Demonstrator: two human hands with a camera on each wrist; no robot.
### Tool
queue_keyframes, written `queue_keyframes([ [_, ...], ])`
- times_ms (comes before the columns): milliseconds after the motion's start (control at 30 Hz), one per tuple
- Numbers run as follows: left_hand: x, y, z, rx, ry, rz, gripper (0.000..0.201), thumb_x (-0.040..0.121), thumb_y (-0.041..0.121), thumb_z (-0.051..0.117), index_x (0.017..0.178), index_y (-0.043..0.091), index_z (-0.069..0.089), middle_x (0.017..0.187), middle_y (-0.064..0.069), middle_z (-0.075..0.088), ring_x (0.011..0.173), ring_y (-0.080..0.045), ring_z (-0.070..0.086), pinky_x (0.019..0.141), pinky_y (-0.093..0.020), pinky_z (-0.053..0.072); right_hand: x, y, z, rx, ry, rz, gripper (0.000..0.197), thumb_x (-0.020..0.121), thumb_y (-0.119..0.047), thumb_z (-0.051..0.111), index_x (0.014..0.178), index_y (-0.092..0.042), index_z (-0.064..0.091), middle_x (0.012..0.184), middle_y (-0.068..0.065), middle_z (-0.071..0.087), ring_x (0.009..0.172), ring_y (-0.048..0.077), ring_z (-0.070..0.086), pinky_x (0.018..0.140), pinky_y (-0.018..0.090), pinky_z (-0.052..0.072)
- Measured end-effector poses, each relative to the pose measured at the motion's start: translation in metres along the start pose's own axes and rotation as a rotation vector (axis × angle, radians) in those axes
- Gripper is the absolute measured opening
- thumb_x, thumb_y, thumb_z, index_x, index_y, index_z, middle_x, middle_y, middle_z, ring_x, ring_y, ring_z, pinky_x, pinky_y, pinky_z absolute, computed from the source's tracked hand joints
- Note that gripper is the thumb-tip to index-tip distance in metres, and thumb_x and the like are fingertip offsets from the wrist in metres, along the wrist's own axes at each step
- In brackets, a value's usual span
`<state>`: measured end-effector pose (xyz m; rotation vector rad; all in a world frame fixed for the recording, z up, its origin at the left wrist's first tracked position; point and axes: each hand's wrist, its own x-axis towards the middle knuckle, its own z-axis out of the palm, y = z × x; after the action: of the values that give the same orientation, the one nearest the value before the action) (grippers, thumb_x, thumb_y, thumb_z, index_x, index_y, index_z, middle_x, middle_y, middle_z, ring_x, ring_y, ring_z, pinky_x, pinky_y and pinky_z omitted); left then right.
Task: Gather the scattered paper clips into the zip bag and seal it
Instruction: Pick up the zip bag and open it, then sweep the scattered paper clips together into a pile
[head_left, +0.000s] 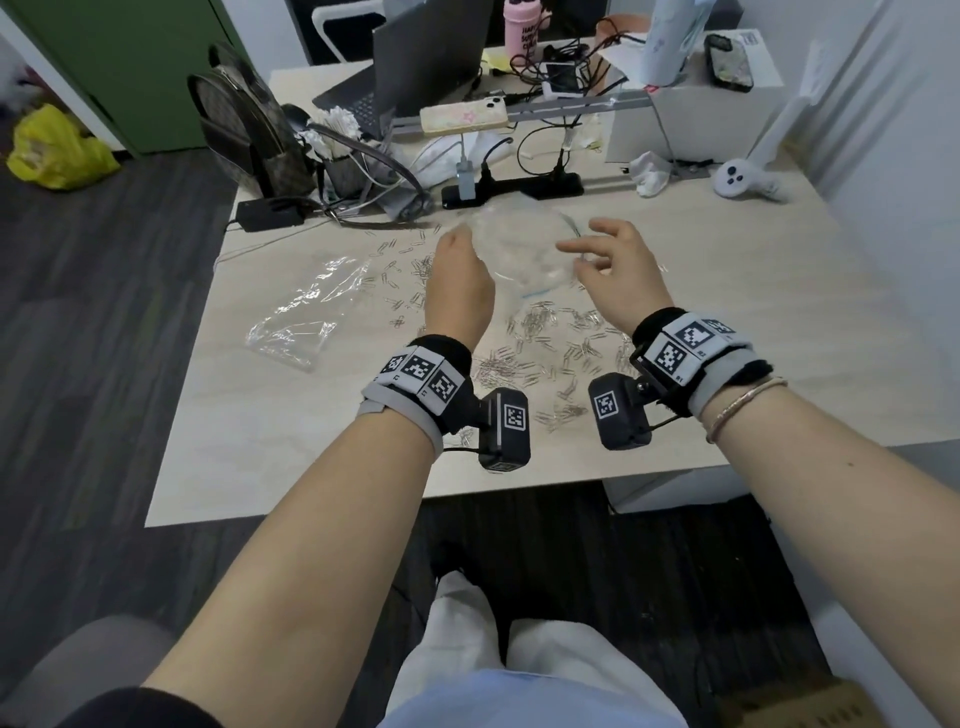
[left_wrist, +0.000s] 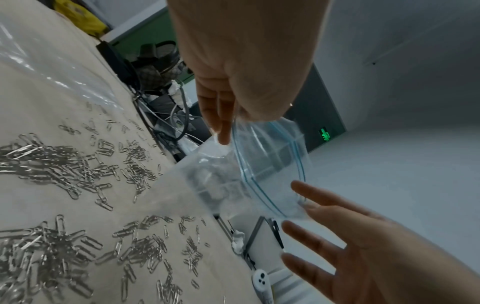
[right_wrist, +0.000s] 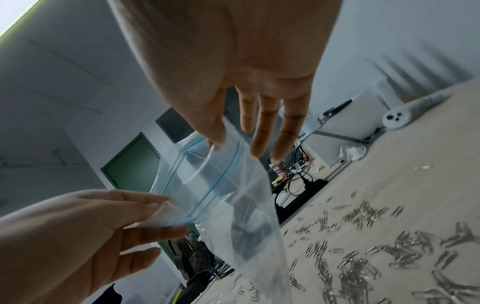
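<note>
Hundreds of paper clips (head_left: 540, 343) lie scattered from the counter's (head_left: 779, 332) near edge toward its middle, none bagged yet. Above them the left hand (head_left: 457, 286) pinches one lip of the clear zip bag (head_left: 519, 244), mouth open; the right hand (head_left: 613, 275) pinches the opposite lip, other fingers spread. The bag looks thin, limp and slippery, best held at the stiffer blue zip strip (right_wrist: 207, 185); the clips look light, easier scooped.
</note>
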<state>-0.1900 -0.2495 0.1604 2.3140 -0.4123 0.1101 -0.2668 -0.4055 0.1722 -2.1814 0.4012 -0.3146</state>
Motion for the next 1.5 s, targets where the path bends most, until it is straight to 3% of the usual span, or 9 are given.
queue_keyframes([
  [167,0.021,-0.037,-0.018,-0.041,0.011,-0.047,0.035,0.090,-0.003,0.031,0.122,-0.004,0.047,0.135,-0.019,0.043,0.119,-0.027,0.046,0.090,-0.021,0.034,0.023,-0.014,0.036,0.075,0.014,-0.072,0.036,0.087,0.000,0.049,0.096,-0.028,0.070,0.134,0.002,0.045,0.128,0.013,0.040,0.107,0.026,0.032],
  [433,0.070,-0.110,-0.065,-0.108,0.101,-0.108,0.049,0.091,-0.010,0.032,0.138,0.005,0.041,0.134,-0.017,0.036,0.094,-0.017,0.047,0.085,-0.015,0.038,0.079,-0.041,0.112,0.118,0.030,-0.054,0.037,0.086,0.004,0.045,0.098,-0.021,0.069,0.123,0.000,0.051,0.093,0.009,0.055,0.086,0.015,0.042],
  [567,0.098,-0.142,-0.080,-0.048,0.146,-0.174,0.043,0.096,-0.003,0.032,0.138,-0.001,0.036,0.140,-0.019,0.037,0.122,-0.025,0.044,0.093,-0.014,0.027,0.093,-0.030,0.143,0.073,-0.044,0.019,0.038,0.083,0.003,0.045,0.103,-0.020,0.068,0.123,0.002,0.055,0.106,0.016,0.053,0.099,0.032,0.042],
  [700,0.119,-0.175,-0.086,-0.051,0.219,-0.220,0.043,0.098,0.000,0.030,0.141,-0.006,0.029,0.152,-0.018,0.022,0.142,-0.025,0.024,0.109,-0.014,0.012,0.101,-0.014,0.164,0.021,-0.113,0.119,0.036,0.085,0.003,0.046,0.108,-0.016,0.066,0.128,0.002,0.054,0.120,0.017,0.048,0.105,0.028,0.034],
  [833,0.136,-0.202,-0.088,-0.104,0.304,-0.222,0.048,0.097,0.000,0.035,0.143,-0.004,0.023,0.154,-0.014,0.015,0.141,-0.019,0.023,0.098,0.006,0.004,0.123,-0.009,0.180,-0.031,-0.157,0.135,0.035,0.085,0.002,0.047,0.113,-0.011,0.064,0.130,0.005,0.053,0.124,0.019,0.046,0.101,0.021,0.028],
  [1033,0.159,-0.229,-0.074,-0.127,0.312,-0.280,0.062,0.095,-0.002,0.043,0.148,-0.003,0.009,0.158,-0.011,0.000,0.141,-0.014,0.023,0.103,0.002,0.020,0.172,0.015,0.208,-0.121,-0.210,0.153,0.045,0.086,0.000,0.049,0.129,-0.010,0.052,0.148,0.011,0.035,0.138,0.022,0.029,0.109,0.022,0.016],
  [1133,0.171,-0.236,-0.062,-0.095,0.318,-0.322,0.066,0.094,-0.007,0.043,0.148,-0.004,0.005,0.158,-0.010,-0.007,0.133,-0.003,0.025,0.090,0.011,0.019,0.194,0.027,0.218,-0.179,-0.257,0.186,0.054,0.087,-0.003,0.050,0.139,-0.012,0.041,0.154,0.009,0.022,0.142,0.021,0.019,0.112,0.024,0.012],
  [1333,0.198,-0.258,-0.030,-0.083,0.311,-0.362,0.066,0.090,-0.011,0.043,0.147,-0.001,0.010,0.157,-0.014,-0.002,0.139,-0.027,0.032,0.112,-0.020,0.030,0.237,0.051,0.237,-0.261,-0.336,0.225,0.062,0.088,-0.009,0.049,0.145,-0.012,0.027,0.158,0.007,0.007,0.144,0.024,0.010,0.118,0.034,0.012],
  [1500,0.215,-0.274,-0.012,-0.108,0.305,-0.293,0.060,0.085,-0.017,0.037,0.136,0.014,0.035,0.150,-0.011,0.013,0.115,-0.029,0.052,0.100,-0.033,0.046,0.277,0.066,0.254,-0.314,-0.394,0.226,0.064,0.089,-0.013,0.051,0.146,-0.010,0.022,0.158,0.010,0.005,0.145,0.027,0.005,0.119,0.036,0.008],
])
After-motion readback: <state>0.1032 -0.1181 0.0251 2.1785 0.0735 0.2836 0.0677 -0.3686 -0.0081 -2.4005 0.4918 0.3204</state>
